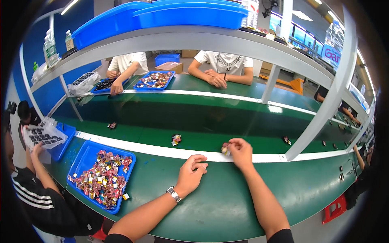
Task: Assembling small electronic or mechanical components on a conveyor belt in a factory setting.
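Held piece [225, 148]: small and irregular, reddish-brown with a pale yellowish patch low on it; finer detail is too blurred to tell.
Grip on held piece: pinched at the fingertips of the right hand [242, 154], thumb and fingers partly covering its right side.
Place of held piece: sticking out just left of the right fingertips, ahead and to the right of the left hand [190, 173], well apart from it.
Loose piece [176, 139]: small, dark on top, reddish in the middle, with white and yellow patches below.
Place of loose piece: lying untouched ahead and slightly left of the left hand, well left of the right hand.
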The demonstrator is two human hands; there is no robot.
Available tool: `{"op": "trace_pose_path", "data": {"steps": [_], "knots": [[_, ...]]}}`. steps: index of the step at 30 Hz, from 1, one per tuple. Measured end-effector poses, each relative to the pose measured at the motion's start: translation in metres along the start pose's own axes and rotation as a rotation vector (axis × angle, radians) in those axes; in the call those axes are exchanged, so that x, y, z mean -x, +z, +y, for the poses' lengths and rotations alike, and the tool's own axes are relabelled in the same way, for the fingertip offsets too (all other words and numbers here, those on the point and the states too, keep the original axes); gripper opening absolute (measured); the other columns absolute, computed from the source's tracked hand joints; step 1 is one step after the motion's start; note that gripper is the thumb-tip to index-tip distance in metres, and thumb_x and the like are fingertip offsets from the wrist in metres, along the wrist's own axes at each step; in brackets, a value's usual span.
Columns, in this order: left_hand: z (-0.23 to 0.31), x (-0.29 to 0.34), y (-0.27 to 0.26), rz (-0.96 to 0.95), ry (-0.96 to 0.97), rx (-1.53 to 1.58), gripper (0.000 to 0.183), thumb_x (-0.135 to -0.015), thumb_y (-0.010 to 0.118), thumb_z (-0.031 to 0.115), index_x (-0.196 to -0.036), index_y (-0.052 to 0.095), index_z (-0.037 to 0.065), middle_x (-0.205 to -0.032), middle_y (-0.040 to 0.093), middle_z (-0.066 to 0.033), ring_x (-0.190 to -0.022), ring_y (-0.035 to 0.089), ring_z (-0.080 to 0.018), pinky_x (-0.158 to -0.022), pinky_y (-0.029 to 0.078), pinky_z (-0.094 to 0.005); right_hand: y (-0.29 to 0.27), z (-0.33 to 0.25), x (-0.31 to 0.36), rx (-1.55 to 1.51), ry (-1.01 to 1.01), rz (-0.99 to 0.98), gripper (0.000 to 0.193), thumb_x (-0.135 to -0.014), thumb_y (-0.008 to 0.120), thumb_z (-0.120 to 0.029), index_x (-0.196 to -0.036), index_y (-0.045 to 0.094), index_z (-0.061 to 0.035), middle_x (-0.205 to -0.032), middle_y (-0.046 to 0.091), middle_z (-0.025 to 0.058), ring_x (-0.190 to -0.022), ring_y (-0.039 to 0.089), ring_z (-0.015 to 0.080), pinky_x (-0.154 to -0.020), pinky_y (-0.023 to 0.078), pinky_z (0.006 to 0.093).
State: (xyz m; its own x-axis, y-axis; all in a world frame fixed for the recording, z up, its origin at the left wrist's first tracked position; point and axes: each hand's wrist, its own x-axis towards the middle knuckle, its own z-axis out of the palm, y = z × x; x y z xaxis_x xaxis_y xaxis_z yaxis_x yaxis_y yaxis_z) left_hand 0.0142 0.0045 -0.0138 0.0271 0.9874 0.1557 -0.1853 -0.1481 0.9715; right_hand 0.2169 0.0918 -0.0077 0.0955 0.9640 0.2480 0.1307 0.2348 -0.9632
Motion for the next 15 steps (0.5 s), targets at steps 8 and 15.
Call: {"op": "trace_pose_path", "data": {"steps": [8, 15], "knots": [[0.006, 0.000, -0.006, 0.054, 0.089, -0.222, 0.009, -0.091, 0.057, 0.000, -0.100, 0.059, 0.001, -0.094, 0.063, -0.0044, -0.082, 0.061, -0.0108, -0.066, 0.053, -0.0254, 0.021, 0.016, -0.045, 0.966, -0.568, 0.441, 0.032, -0.081, 0.073, -0.017, -0.106, 0.066, 0.0014, -0.090, 0.067, 0.0134, -0.079, 0.065, 0.0270, -0.072, 0.052, 0.0387], [0.008, -0.012, -0.022, 0.385, 0.350, -0.303, 0.009, -0.088, 0.060, 0.001, -0.094, 0.054, 0.003, -0.085, 0.058, -0.0031, -0.071, 0.053, -0.0092, -0.062, 0.046, -0.0242, 0.162, -0.020, -0.004, 0.809, -0.269, -0.070, 0.061, -0.076, 0.077, -0.048, -0.104, 0.057, 0.0021, -0.101, 0.062, 0.0190, -0.096, 0.061, 0.0346, -0.077, 0.052, 0.0434]]}}
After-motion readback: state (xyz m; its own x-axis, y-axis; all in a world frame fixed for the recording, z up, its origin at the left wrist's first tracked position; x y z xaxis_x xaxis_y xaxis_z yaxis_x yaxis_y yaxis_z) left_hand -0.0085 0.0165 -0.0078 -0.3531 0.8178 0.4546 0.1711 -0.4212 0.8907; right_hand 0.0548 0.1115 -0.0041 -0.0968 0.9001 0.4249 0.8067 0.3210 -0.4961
